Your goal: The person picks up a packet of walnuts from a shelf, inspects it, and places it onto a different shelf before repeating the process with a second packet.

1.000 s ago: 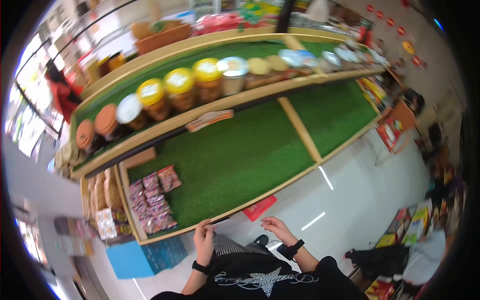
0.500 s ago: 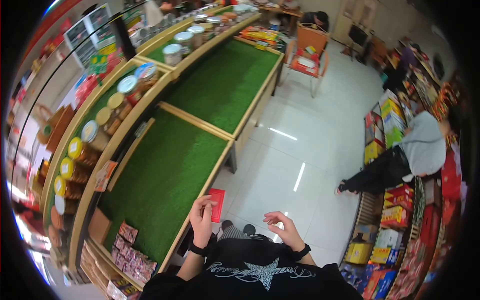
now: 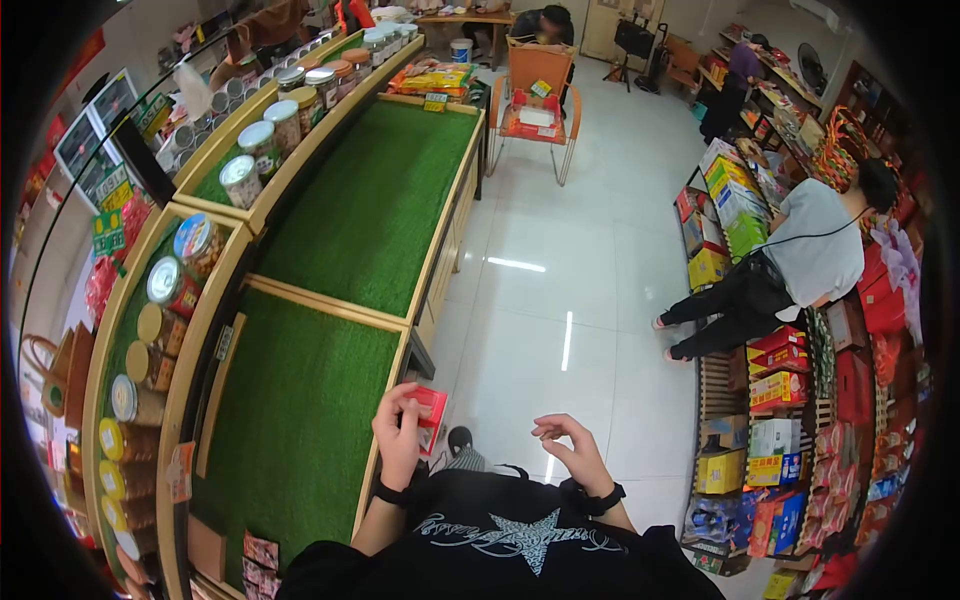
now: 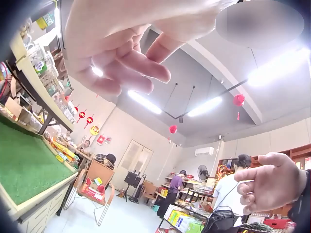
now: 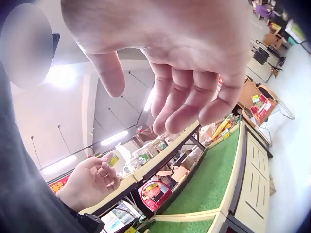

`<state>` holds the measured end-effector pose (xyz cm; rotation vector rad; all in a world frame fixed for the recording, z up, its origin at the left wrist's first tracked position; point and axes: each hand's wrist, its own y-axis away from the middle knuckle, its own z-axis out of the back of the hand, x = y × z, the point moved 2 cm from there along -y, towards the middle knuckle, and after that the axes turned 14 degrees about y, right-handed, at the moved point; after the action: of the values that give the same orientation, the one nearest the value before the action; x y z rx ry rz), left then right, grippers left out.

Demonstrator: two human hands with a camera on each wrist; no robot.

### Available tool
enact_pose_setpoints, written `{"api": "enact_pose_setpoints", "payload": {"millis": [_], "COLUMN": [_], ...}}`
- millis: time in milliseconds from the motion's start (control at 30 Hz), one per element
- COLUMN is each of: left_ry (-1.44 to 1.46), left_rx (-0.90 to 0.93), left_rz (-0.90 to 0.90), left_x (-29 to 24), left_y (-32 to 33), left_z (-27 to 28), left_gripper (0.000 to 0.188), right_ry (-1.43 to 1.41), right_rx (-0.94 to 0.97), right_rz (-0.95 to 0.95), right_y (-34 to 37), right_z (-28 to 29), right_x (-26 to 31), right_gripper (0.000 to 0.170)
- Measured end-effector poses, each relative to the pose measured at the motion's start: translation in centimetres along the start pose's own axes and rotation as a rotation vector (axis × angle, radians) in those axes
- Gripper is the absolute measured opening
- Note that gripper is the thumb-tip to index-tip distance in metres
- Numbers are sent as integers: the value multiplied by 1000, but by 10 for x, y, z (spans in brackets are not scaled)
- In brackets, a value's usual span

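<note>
In the head view my left hand (image 3: pixel 398 440) hangs in the air by the front edge of the green-lined shelf (image 3: pixel 300 400), fingers loosely bent and holding nothing. Below it a red item (image 3: pixel 430 412) shows near the floor; contact between the two is not visible. My right hand (image 3: pixel 574 450) hovers over the tiled floor, empty, fingers relaxed and slightly bent. Both wrist views show the palms and loose fingers with nothing in them: the left hand (image 4: pixel 116 48) in the left wrist view, the right hand (image 5: pixel 180 73) in the right wrist view.
Lidded jars (image 3: pixel 150 365) line the upper shelf. Snack packets (image 3: pixel 260 560) lie at the shelf's lower end. An orange chair (image 3: pixel 538 90) stands beyond the display. At right, a person in a grey shirt (image 3: pixel 815 240) bends over racks of boxed goods (image 3: pixel 780 385).
The view has swung right, along the aisle, bringing the chair, the racks and the person at right into sight. Both hands remain raised and empty before the body.
</note>
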<state>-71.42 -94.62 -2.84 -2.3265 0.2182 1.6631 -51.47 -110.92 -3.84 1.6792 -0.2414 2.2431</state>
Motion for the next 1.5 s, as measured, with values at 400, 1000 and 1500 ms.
{"api": "enact_pose_setpoints", "payload": {"millis": [400, 1000, 1500], "left_ry": [-46, -95, -135], "left_rx": [40, 64, 186], "left_rz": [54, 137, 120], "left_x": [10, 65, 120], "left_y": [-104, -221, -292], "left_z": [17, -117, -256], "left_gripper": [20, 23, 25], "right_ry": [102, -10, 19], "right_rx": [-85, -246, -204], "right_rz": [5, -142, -126], "right_y": [-104, -250, -351], "right_z": [-23, 102, 223], "right_x": [12, -31, -56], "right_gripper": [24, 14, 13]}}
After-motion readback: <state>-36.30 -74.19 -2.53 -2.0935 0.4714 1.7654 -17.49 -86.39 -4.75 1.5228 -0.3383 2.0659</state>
